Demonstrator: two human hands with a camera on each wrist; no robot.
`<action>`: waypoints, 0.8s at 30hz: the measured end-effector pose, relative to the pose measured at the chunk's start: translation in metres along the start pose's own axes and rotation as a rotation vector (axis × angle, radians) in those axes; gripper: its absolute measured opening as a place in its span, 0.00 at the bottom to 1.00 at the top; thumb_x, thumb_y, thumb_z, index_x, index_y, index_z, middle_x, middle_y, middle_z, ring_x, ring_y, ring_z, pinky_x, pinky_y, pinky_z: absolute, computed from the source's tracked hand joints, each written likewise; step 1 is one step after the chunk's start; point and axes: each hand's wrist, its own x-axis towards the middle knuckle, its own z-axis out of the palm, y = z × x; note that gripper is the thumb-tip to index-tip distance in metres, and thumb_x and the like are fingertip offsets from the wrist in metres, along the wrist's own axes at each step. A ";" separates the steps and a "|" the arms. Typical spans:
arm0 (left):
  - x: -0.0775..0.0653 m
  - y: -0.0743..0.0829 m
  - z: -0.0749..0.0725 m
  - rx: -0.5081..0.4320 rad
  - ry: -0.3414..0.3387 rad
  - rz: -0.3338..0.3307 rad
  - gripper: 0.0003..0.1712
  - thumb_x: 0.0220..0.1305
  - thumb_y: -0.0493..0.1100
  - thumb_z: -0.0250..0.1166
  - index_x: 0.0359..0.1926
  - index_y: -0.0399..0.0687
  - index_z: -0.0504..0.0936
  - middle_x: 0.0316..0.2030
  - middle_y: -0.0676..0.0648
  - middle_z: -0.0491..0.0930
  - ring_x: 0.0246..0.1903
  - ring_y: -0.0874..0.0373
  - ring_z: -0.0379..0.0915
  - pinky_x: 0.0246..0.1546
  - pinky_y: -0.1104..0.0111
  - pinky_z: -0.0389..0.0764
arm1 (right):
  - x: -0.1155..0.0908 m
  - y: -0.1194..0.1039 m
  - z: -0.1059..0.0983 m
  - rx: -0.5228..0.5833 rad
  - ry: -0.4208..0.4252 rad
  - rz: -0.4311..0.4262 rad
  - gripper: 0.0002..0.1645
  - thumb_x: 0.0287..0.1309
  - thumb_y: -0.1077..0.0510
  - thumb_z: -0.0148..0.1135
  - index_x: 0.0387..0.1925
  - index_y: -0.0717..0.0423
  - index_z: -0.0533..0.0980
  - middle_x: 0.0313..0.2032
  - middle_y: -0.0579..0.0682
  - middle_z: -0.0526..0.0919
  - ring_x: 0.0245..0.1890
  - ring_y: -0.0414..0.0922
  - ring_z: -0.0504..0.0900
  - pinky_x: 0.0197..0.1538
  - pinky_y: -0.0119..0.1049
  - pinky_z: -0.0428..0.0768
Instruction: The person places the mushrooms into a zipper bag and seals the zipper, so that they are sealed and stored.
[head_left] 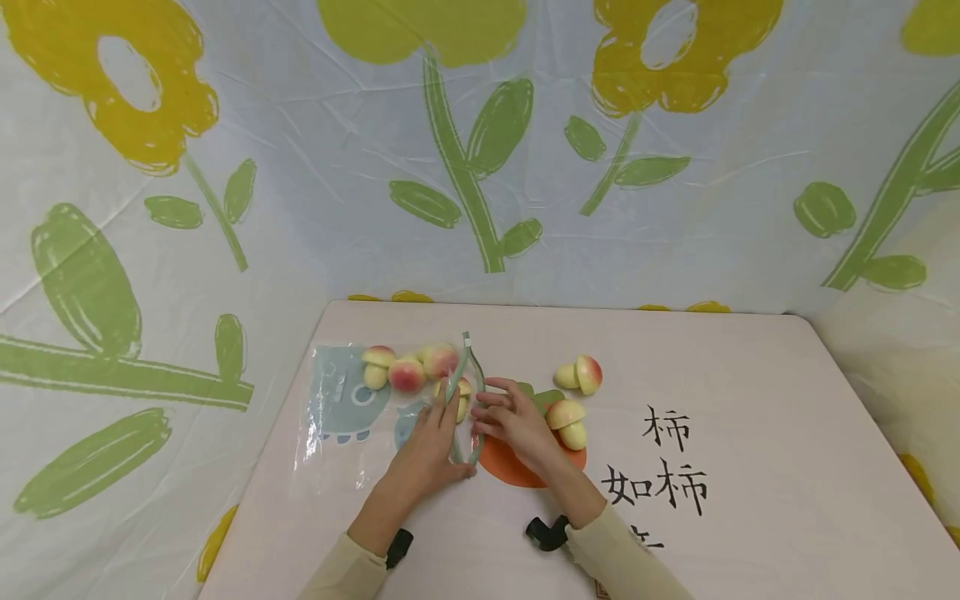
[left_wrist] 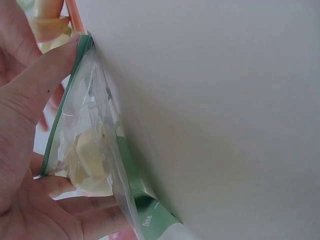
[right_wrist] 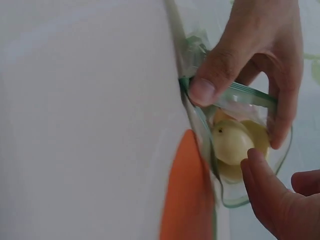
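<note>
A clear zip bag (head_left: 311, 462) with a blue print and a green zip strip lies flat, its mouth parted on the right. My left hand (head_left: 423, 454) grips the bag at the mouth; in the left wrist view its thumb (left_wrist: 47, 75) lies on the green strip. My right hand (head_left: 525, 425) is at the opening, fingers extended and holding nothing. Just inside the mouth sits a cream toy mushroom (right_wrist: 233, 142), close to the right fingertips (right_wrist: 255, 155). Several red-and-cream mushrooms (head_left: 407, 376) show deeper in the bag.
Two more toy mushrooms lie right of my right hand: one farther back (head_left: 580, 375), one on the orange persimmon print (head_left: 567, 423). The pale table mat (head_left: 765, 400) bears black characters (head_left: 667, 425). A flower-printed cloth (head_left: 300, 208) hangs around the back and sides.
</note>
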 end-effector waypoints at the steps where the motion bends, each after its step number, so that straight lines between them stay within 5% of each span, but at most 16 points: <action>1: 0.000 0.000 0.000 -0.004 -0.002 -0.007 0.76 0.44 0.52 0.84 0.80 0.45 0.39 0.79 0.41 0.35 0.65 0.22 0.55 0.59 0.43 0.70 | -0.002 -0.003 -0.001 -0.022 0.004 -0.005 0.29 0.74 0.69 0.45 0.73 0.62 0.56 0.65 0.70 0.67 0.61 0.65 0.73 0.57 0.50 0.77; 9: 0.000 -0.001 0.000 -0.008 0.002 -0.017 0.75 0.43 0.51 0.84 0.80 0.45 0.40 0.79 0.41 0.37 0.64 0.21 0.56 0.58 0.42 0.71 | -0.022 -0.028 -0.017 -0.099 0.004 -0.098 0.26 0.75 0.66 0.48 0.70 0.55 0.61 0.64 0.71 0.67 0.60 0.66 0.73 0.57 0.49 0.78; 15: -0.001 -0.001 -0.001 -0.014 0.000 -0.009 0.75 0.43 0.51 0.84 0.80 0.43 0.41 0.78 0.39 0.38 0.64 0.20 0.56 0.59 0.42 0.69 | -0.035 -0.040 -0.033 -0.130 0.002 -0.172 0.26 0.73 0.67 0.47 0.70 0.57 0.61 0.63 0.71 0.68 0.60 0.69 0.71 0.58 0.59 0.74; 24: 0.000 -0.001 0.000 -0.003 0.000 -0.011 0.75 0.42 0.51 0.84 0.80 0.42 0.41 0.78 0.38 0.39 0.64 0.21 0.56 0.60 0.43 0.69 | -0.047 -0.058 -0.062 -0.253 0.079 -0.279 0.27 0.73 0.65 0.53 0.70 0.61 0.62 0.61 0.68 0.70 0.60 0.64 0.74 0.57 0.56 0.76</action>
